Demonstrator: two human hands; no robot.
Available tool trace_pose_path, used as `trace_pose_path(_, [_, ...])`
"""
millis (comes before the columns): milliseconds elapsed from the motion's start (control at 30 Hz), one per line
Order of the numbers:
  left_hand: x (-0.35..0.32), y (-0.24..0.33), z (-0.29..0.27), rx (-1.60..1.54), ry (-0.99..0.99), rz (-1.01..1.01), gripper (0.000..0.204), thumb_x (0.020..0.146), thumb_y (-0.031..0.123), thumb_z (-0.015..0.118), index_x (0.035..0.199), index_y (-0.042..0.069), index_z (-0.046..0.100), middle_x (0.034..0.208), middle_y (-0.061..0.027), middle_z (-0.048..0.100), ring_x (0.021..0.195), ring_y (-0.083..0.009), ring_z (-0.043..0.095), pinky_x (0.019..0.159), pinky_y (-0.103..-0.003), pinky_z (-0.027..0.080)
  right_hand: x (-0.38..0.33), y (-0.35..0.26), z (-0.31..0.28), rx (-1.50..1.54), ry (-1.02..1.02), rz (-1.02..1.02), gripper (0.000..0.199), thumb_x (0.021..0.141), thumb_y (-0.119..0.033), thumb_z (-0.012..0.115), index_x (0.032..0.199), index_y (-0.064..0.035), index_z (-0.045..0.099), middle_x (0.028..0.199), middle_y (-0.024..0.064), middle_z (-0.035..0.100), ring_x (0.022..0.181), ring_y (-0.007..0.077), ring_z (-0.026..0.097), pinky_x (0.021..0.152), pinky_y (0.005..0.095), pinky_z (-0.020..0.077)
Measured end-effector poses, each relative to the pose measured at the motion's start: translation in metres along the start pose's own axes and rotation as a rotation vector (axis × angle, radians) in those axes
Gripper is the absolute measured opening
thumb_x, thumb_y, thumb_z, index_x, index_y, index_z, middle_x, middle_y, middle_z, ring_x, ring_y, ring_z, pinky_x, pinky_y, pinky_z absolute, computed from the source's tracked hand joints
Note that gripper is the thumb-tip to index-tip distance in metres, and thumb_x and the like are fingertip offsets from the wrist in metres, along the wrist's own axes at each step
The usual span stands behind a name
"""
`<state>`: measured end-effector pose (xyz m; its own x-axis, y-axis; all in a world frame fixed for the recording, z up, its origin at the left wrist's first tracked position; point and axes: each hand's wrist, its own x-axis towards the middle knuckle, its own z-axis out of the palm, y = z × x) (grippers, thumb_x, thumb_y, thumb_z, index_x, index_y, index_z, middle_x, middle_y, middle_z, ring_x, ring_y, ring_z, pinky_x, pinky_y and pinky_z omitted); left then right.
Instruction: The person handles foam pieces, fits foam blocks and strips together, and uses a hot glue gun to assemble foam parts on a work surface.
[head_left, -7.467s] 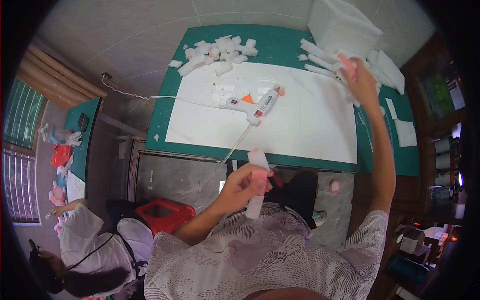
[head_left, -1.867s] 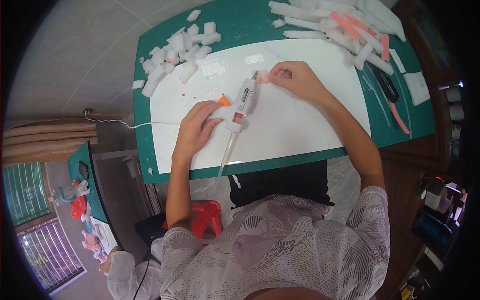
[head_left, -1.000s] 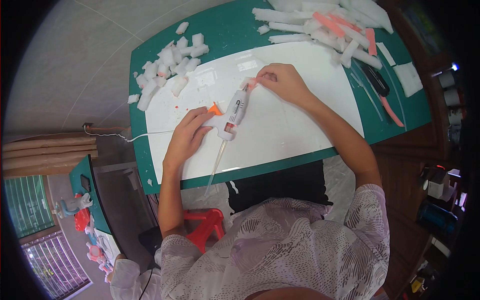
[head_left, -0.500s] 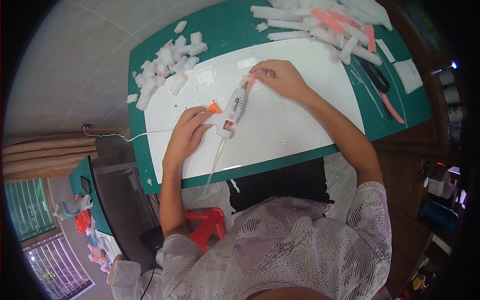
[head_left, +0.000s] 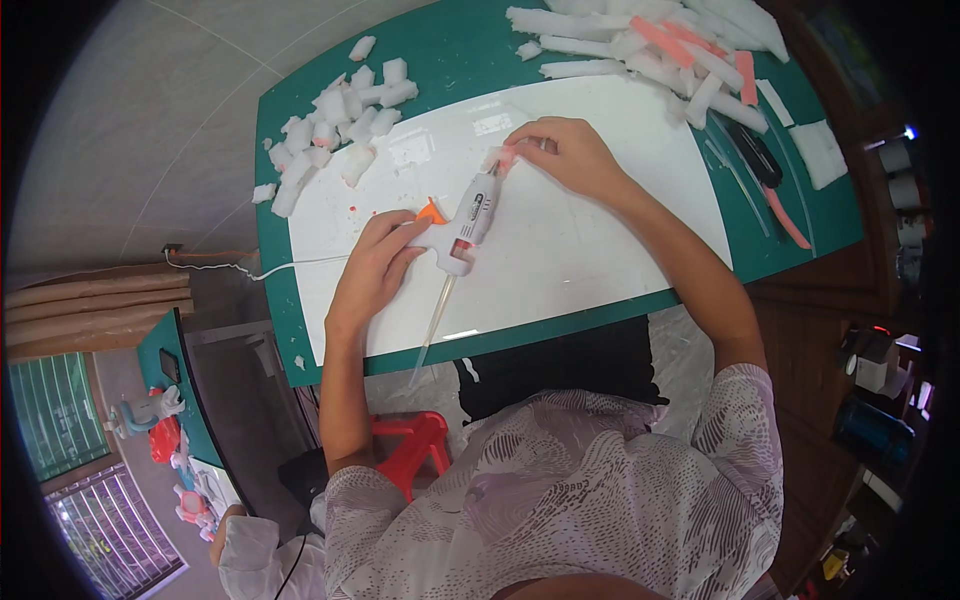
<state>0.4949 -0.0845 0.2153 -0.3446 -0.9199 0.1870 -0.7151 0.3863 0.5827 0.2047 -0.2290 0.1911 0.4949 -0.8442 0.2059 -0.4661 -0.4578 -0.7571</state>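
My left hand (head_left: 378,262) is closed round the handle of a white hot glue gun (head_left: 472,218) with an orange trigger. A clear glue stick (head_left: 433,322) sticks out of the gun's rear, toward me. The nozzle touches a small white and pink fluffy piece (head_left: 505,158) on the white board. My right hand (head_left: 562,155) pinches that piece at its right side between thumb and fingertips. The fingers partly cover the piece, so its full shape cannot be made out.
A white board (head_left: 600,250) lies on the green table (head_left: 440,50). White fluffy chunks (head_left: 340,115) are heaped at the far left, white and pink strips (head_left: 640,50) at the far right. Beside them lie a black-and-pink tool (head_left: 755,160) and clear sticks (head_left: 735,175). A white cord (head_left: 305,264) runs off leftward.
The glue gun and both hands hold almost the same pose. The piece at the nozzle has shifted only slightly, and the whole view has moved a little.
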Motion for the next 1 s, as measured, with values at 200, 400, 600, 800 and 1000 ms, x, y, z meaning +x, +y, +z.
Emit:
trace_pose_path(200, [-0.001, 0.001, 0.000, 0.008, 0.032, 0.051, 0.035, 0.085, 0.002, 0.068, 0.120, 0.001, 0.064, 0.119, -0.0173, 0.060, 0.111, -0.0353, 0.056, 0.095, -0.039, 0.046, -0.001, 0.013, 0.003, 0.030, 0.055, -0.136, 0.018, 0.086, -0.019, 0.066, 0.099, -0.0099, 0.074, 0.090, 0.0113, 0.071, 0.078, 0.0256, 0.066, 0.071, 0.0352, 0.0526])
trace_pose_path(400, [-0.007, 0.009, 0.004, -0.015, 0.068, -0.001, 0.035, 0.085, -0.001, 0.066, 0.119, 0.001, 0.064, 0.118, -0.0176, 0.060, 0.110, -0.0353, 0.057, 0.096, -0.038, 0.046, -0.008, 0.006, 0.003, 0.006, 0.026, -0.124, 0.020, 0.087, -0.021, 0.067, 0.102, -0.0091, 0.074, 0.086, 0.0136, 0.067, 0.077, 0.0272, 0.064, 0.072, 0.0372, 0.0516])
trace_pose_path(600, [-0.004, 0.021, 0.001, -0.010, 0.041, -0.043, 0.038, 0.086, 0.000, 0.065, 0.123, 0.000, 0.061, 0.127, -0.0180, 0.056, 0.117, -0.0351, 0.055, 0.100, -0.039, 0.045, -0.012, 0.002, -0.002, -0.023, -0.007, -0.116, 0.022, 0.088, -0.020, 0.067, 0.106, -0.0085, 0.074, 0.091, 0.0145, 0.067, 0.081, 0.0271, 0.064, 0.076, 0.0370, 0.0512])
trace_pose_path(800, [-0.005, 0.038, -0.001, -0.012, 0.084, -0.089, 0.042, 0.086, 0.001, 0.064, 0.128, 0.002, 0.058, 0.137, -0.0185, 0.051, 0.126, -0.0358, 0.051, 0.105, -0.039, 0.042, -0.014, -0.001, -0.010, 0.004, -0.042, -0.075, 0.026, 0.088, -0.017, 0.065, 0.110, -0.0047, 0.071, 0.093, 0.0147, 0.066, 0.086, 0.0291, 0.063, 0.078, 0.0376, 0.0503])
trace_pose_path(1000, [-0.018, 0.044, -0.003, 0.059, 0.193, -0.115, 0.037, 0.086, 0.001, 0.063, 0.123, 0.001, 0.061, 0.133, -0.0181, 0.055, 0.124, -0.0349, 0.054, 0.105, -0.040, 0.041, -0.016, 0.005, -0.013, -0.058, 0.061, -0.086, 0.029, 0.088, -0.010, 0.060, 0.115, -0.0020, 0.064, 0.097, 0.0173, 0.066, 0.092, 0.0326, 0.064, 0.083, 0.0412, 0.0510])
